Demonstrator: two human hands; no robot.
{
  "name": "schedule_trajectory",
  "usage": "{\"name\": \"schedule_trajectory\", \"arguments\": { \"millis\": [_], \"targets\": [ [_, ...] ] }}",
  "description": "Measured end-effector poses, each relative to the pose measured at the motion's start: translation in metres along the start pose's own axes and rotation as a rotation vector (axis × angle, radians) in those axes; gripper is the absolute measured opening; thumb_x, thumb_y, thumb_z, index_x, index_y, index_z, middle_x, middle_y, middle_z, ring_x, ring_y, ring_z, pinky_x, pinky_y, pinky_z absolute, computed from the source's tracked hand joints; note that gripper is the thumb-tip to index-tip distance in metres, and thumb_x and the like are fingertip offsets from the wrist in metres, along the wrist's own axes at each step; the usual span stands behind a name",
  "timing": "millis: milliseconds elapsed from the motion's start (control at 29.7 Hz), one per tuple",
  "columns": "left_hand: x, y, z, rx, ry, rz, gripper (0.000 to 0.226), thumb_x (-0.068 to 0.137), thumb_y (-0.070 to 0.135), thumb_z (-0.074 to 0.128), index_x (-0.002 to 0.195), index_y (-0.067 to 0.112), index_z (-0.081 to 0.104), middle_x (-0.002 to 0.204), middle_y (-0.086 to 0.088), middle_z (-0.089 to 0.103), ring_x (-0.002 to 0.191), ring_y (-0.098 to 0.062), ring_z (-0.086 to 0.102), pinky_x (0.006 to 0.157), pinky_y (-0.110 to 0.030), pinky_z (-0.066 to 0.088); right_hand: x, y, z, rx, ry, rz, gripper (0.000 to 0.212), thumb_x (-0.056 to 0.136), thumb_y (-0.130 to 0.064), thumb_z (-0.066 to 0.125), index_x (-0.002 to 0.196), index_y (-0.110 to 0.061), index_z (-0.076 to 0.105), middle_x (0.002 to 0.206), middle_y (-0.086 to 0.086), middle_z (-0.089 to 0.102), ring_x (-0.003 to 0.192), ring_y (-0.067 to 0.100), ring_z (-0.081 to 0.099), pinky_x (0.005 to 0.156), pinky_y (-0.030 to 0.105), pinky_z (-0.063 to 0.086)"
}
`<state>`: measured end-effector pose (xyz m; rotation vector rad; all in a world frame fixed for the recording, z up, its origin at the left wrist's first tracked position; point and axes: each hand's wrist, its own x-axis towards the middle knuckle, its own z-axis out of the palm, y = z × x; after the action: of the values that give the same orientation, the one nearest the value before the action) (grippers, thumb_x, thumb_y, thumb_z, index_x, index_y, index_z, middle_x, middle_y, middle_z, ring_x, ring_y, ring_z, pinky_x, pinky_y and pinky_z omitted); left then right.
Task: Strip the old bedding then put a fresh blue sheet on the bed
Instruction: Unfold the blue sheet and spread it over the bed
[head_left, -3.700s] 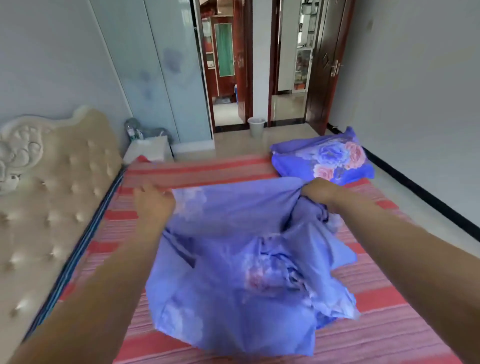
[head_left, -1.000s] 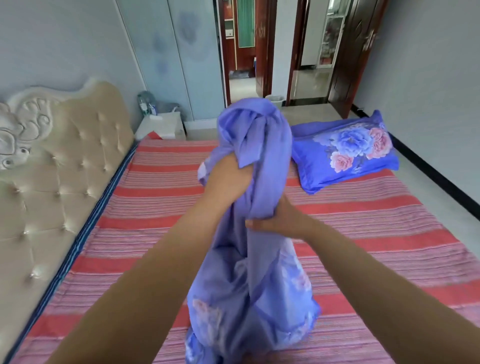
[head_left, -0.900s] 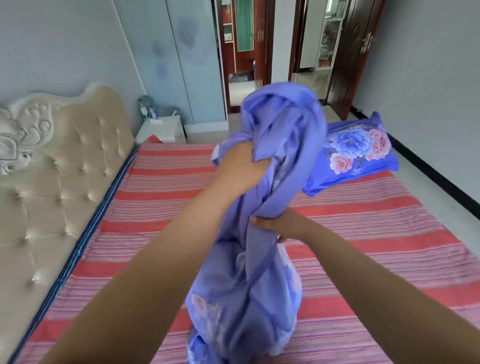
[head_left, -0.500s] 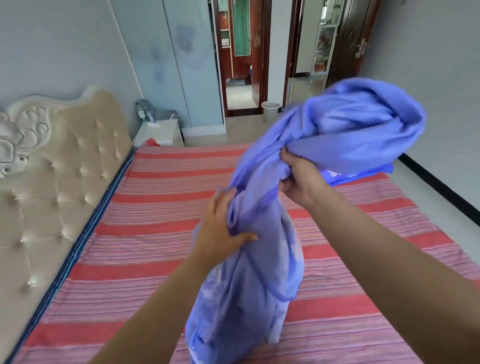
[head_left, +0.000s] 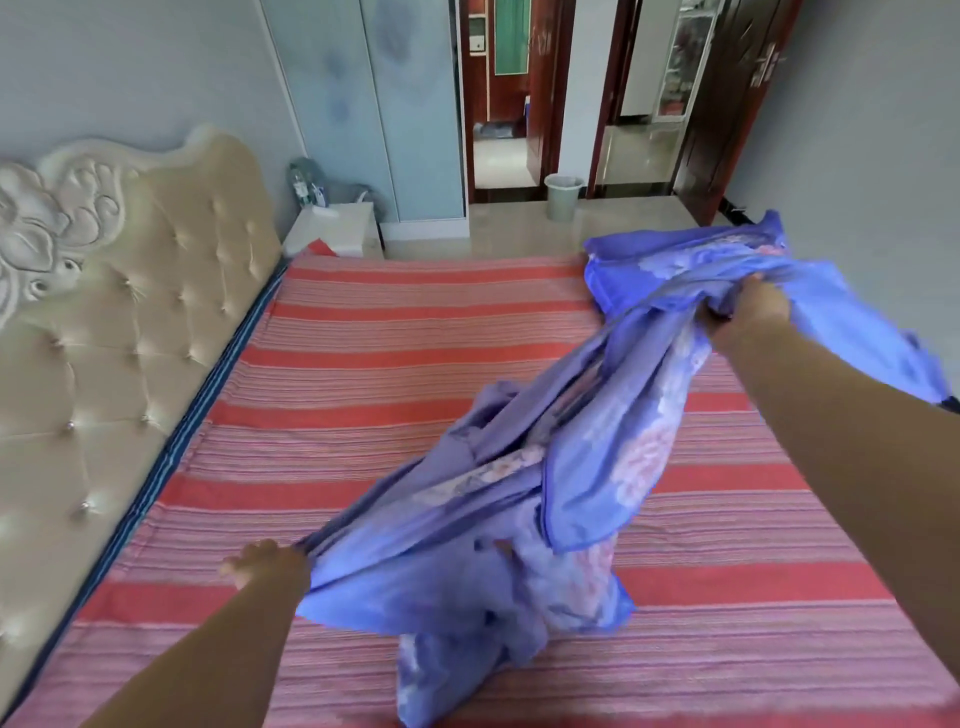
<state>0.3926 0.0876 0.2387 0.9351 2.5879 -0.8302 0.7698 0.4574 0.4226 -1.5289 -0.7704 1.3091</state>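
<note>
Hands stretch blue floral bedding across the striped bed

We grip the blue floral sheet (head_left: 587, 467) with both hands. Our left hand (head_left: 267, 564), low in the frame left of centre, has its fingers curled round one bunched end of the fabric. Our right hand (head_left: 748, 312), in the upper right of the frame, clutches another gathered part, and cloth billows past it toward the right edge. Between the hands the sheet hangs in twisted folds, its lowest part touching the red striped mattress cover (head_left: 395, 364) at the lower centre. Behind the raised fabric at upper right we see more blue floral material; we cannot tell whether it is a separate piece. A padded cream headboard (head_left: 130, 322) fills the left side. A white nightstand (head_left: 337, 228) stands at upper centre-left, and a pale waste bin (head_left: 563, 196) sits by the open doorway at the top.
</note>
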Motion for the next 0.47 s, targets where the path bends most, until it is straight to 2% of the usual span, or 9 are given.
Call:
{"name": "schedule_trajectory", "arguments": {
  "millis": [34, 67, 101, 168, 270, 303, 371, 438, 472],
  "targets": [
    [0.001, 0.007, 0.000, 0.005, -0.055, 0.014, 0.053, 0.094, 0.030, 0.038, 0.146, 0.025, 0.033, 0.151, -0.003, 0.027, 0.139, -0.029, 0.027, 0.111, -0.049, 0.026, -0.016, -0.002, 0.002, 0.211, -0.080, 0.091, 0.047, 0.085, -0.043, 0.057, 0.113, -0.006, 0.055, 0.101, 0.012, 0.070, 0.096, 0.028, 0.066, 0.094, 0.040, 0.049],
    [0.001, 0.018, -0.009, -0.021, -0.076, 0.060, 0.057, 0.092, 0.032, 0.043, 0.147, 0.023, 0.031, 0.152, -0.006, 0.024, 0.140, -0.031, 0.026, 0.111, -0.050, 0.027, -0.031, -0.005, 0.011, 0.270, -0.162, 0.018, 0.022, 0.094, -0.036, 0.049, 0.100, -0.016, 0.053, 0.088, 0.003, 0.070, 0.083, 0.021, 0.067, 0.089, 0.035, 0.054],
    [0.001, 0.034, -0.021, -0.083, -0.059, 0.120, 0.062, 0.091, 0.036, 0.047, 0.147, 0.020, 0.029, 0.153, -0.008, 0.021, 0.140, -0.031, 0.026, 0.111, -0.050, 0.028, -0.046, -0.001, 0.022, 0.274, -0.170, 0.002, 0.014, 0.098, -0.031, 0.044, 0.090, -0.020, 0.049, 0.079, -0.003, 0.066, 0.073, 0.016, 0.063, 0.078, 0.029, 0.058],
    [-0.001, 0.074, -0.054, -0.392, 0.078, 0.337, 0.078, 0.088, 0.045, 0.057, 0.149, 0.012, 0.021, 0.155, -0.013, 0.019, 0.141, -0.031, 0.025, 0.113, -0.045, 0.028, -0.070, 0.008, 0.043, 0.368, -0.245, 0.052, 0.018, 0.099, -0.028, 0.043, 0.082, -0.021, 0.046, 0.065, -0.008, 0.062, 0.067, 0.010, 0.053, 0.055, 0.021, 0.053],
    [-0.034, 0.123, -0.108, -0.854, 0.108, 0.689, 0.087, 0.080, 0.044, 0.070, 0.148, 0.015, 0.025, 0.146, 0.001, 0.036, 0.133, -0.015, 0.038, 0.103, -0.027, 0.032, -0.086, 0.007, 0.066, 0.506, -0.451, 0.176, 0.018, 0.094, -0.021, 0.047, 0.076, -0.021, 0.045, 0.042, -0.006, 0.053, 0.053, 0.008, 0.046, 0.055, 0.019, 0.040],
    [-0.044, 0.135, -0.117, -0.935, 0.079, 0.755, 0.090, 0.075, 0.046, 0.074, 0.146, 0.017, 0.029, 0.140, 0.006, 0.041, 0.128, -0.011, 0.041, 0.098, -0.024, 0.033, -0.087, 0.002, 0.072, 0.578, -0.468, 0.192, 0.018, 0.085, -0.012, 0.050, 0.073, -0.021, 0.042, 0.040, -0.002, 0.048, 0.047, 0.010, 0.043, 0.054, 0.018, 0.036],
    [-0.051, 0.155, -0.114, -0.885, 0.017, 0.797, 0.099, 0.070, 0.048, 0.078, 0.146, 0.011, 0.027, 0.143, 0.000, 0.040, 0.130, -0.015, 0.041, 0.098, -0.023, 0.031, -0.089, -0.015, 0.074, 0.592, -0.468, 0.086, 0.032, 0.054, -0.002, 0.062, 0.069, -0.020, 0.040, 0.050, 0.002, 0.042, 0.048, 0.014, 0.042, 0.053, 0.020, 0.034],
    [-0.051, 0.170, -0.098, -0.858, 0.046, 0.776, 0.100, 0.072, 0.048, 0.077, 0.147, 0.006, 0.025, 0.146, -0.007, 0.038, 0.135, -0.020, 0.038, 0.099, -0.018, 0.027, -0.085, -0.041, 0.074, 0.665, -0.547, 0.030, 0.052, 0.026, 0.003, 0.072, 0.069, -0.015, 0.049, 0.068, 0.004, 0.043, 0.064, 0.020, 0.047, 0.067, 0.022, 0.039],
    [-0.052, 0.175, -0.093, -0.906, 0.088, 0.728, 0.105, 0.068, 0.054, 0.076, 0.146, 0.005, 0.026, 0.146, -0.010, 0.037, 0.136, -0.024, 0.036, 0.102, -0.020, 0.025, -0.096, -0.054, 0.071, 0.659, -0.595, 0.038, 0.056, 0.022, 0.004, 0.074, 0.072, -0.012, 0.054, 0.074, 0.007, 0.048, 0.074, 0.024, 0.051, 0.078, 0.024, 0.043]
  ]
}}
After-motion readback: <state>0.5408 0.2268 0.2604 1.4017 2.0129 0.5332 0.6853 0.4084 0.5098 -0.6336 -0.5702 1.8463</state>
